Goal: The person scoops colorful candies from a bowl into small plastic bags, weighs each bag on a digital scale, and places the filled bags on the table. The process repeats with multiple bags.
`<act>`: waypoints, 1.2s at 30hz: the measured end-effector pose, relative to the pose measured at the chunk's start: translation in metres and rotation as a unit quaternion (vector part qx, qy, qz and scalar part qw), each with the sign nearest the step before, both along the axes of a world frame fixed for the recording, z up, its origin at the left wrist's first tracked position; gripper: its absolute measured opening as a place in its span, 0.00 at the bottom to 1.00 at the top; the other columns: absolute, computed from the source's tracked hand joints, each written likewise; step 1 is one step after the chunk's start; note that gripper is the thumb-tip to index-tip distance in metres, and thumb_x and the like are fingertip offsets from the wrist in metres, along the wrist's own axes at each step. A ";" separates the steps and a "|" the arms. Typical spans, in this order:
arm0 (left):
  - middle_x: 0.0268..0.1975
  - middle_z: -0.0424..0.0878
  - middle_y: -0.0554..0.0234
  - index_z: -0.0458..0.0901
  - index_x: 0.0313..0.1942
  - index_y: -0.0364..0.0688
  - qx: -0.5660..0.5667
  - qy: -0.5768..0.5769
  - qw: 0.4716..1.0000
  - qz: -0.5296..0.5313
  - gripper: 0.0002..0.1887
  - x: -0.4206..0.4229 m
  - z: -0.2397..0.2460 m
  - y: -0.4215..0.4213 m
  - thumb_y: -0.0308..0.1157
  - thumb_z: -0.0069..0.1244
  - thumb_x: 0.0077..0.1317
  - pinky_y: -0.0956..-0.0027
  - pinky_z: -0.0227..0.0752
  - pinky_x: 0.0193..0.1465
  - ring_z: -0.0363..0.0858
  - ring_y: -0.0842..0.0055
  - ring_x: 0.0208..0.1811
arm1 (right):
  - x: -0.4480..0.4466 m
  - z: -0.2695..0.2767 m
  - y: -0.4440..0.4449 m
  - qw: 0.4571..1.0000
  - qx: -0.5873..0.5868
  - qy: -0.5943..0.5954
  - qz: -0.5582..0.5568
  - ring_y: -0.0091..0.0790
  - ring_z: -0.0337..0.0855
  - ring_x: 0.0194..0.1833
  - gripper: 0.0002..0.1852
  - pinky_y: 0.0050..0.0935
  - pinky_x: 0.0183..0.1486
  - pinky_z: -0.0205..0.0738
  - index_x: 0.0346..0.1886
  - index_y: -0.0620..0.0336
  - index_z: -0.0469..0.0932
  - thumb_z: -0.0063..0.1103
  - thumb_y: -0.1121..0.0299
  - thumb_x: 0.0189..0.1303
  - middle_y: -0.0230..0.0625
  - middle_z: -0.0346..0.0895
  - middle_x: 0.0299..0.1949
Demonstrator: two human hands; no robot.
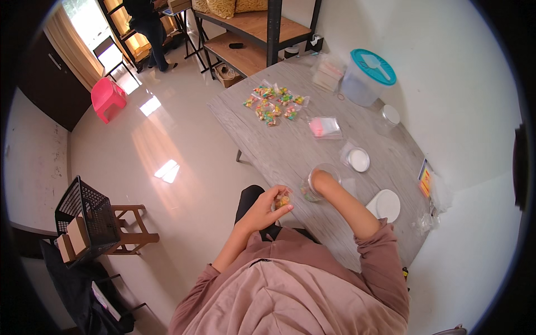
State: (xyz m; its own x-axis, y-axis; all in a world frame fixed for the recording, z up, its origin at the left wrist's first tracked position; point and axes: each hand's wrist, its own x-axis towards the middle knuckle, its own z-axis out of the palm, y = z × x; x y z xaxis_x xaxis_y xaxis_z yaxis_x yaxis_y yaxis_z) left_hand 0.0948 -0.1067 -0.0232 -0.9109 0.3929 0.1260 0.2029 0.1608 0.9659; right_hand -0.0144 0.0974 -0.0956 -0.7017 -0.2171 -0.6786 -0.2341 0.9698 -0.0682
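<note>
My left hand (264, 209) holds a small clear plastic bag of colourful candies (283, 199) just off the table's front edge. Inside a clear plastic jar (310, 193) lying within reach is my right hand (324, 181), sunk past the rim to the wrist. Some colourful pieces show through the jar's wall; what the right fingers do in there is hidden. Farther along the table lies a cluster of several filled candy bags (274, 102). A packet of clear and pink plastic bags (325, 127) lies between that cluster and a jar with a white lid (359, 160).
The grey wood-grain table (268, 142) runs along a white wall. On it stand a clear tub with a turquoise lid (372, 69), another white-lidded jar (390, 115) and a white round-topped object (386, 205). Shelving (247, 31) stands beyond. A person (153, 35) is at the back.
</note>
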 end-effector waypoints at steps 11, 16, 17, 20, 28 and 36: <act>0.40 0.74 0.58 0.69 0.46 0.37 -0.031 0.074 0.997 0.016 0.20 -0.036 -0.007 0.018 0.34 0.55 0.56 0.71 0.64 0.48 0.71 0.72 0.42 | 0.061 0.150 0.015 0.860 -0.431 0.237 -0.135 0.46 0.78 0.32 0.10 0.37 0.35 0.70 0.36 0.67 0.76 0.52 0.70 0.55 0.49 0.77 0.33; 0.38 0.73 0.56 0.69 0.46 0.35 0.008 0.115 0.993 0.007 0.21 -0.044 -0.003 0.043 0.36 0.56 0.56 0.71 0.65 0.43 0.71 0.70 0.39 | 0.074 0.155 0.012 0.837 -0.467 0.283 -0.039 0.43 0.76 0.32 0.09 0.34 0.35 0.69 0.36 0.66 0.75 0.53 0.70 0.55 0.44 0.74 0.32; 0.38 0.73 0.56 0.69 0.46 0.36 0.012 0.116 0.993 0.004 0.21 -0.044 -0.005 0.047 0.35 0.56 0.56 0.70 0.65 0.44 0.71 0.70 0.39 | 0.075 0.153 0.013 0.838 -0.466 0.282 -0.036 0.42 0.76 0.32 0.09 0.34 0.35 0.69 0.36 0.66 0.75 0.53 0.70 0.55 0.43 0.73 0.31; 0.39 0.73 0.56 0.69 0.46 0.36 0.016 0.109 0.994 0.002 0.21 -0.043 -0.008 0.052 0.35 0.57 0.55 0.70 0.65 0.45 0.71 0.71 0.40 | 0.077 0.146 0.017 0.835 -0.475 0.275 -0.034 0.42 0.76 0.32 0.09 0.34 0.36 0.69 0.37 0.65 0.75 0.54 0.70 0.55 0.42 0.73 0.31; 0.39 0.73 0.57 0.68 0.47 0.36 0.038 0.079 0.996 0.023 0.18 -0.040 -0.015 0.054 0.32 0.52 0.59 0.72 0.64 0.44 0.70 0.73 0.39 | 0.056 0.107 0.036 0.883 -0.368 0.273 -0.107 0.48 0.78 0.33 0.08 0.39 0.37 0.71 0.30 0.66 0.77 0.53 0.71 0.52 0.47 0.77 0.31; 0.38 0.70 0.60 0.66 0.49 0.38 0.046 0.029 0.997 0.055 0.14 -0.030 -0.019 0.049 0.32 0.43 0.65 0.76 0.62 0.33 0.65 0.81 0.29 | 0.021 0.040 0.013 0.994 -0.062 0.091 -0.004 0.46 0.80 0.36 0.09 0.38 0.39 0.73 0.31 0.61 0.80 0.60 0.69 0.45 0.46 0.78 0.32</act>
State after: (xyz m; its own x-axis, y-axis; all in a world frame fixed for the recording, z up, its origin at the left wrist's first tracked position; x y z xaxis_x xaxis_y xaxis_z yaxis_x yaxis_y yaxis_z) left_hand 0.0647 -0.0576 -0.0417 -0.9381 0.2754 0.2099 0.2442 0.0965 0.9649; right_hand 0.0065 0.1102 -0.0560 -0.8127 -0.2860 -0.5077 -0.2468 0.9582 -0.1447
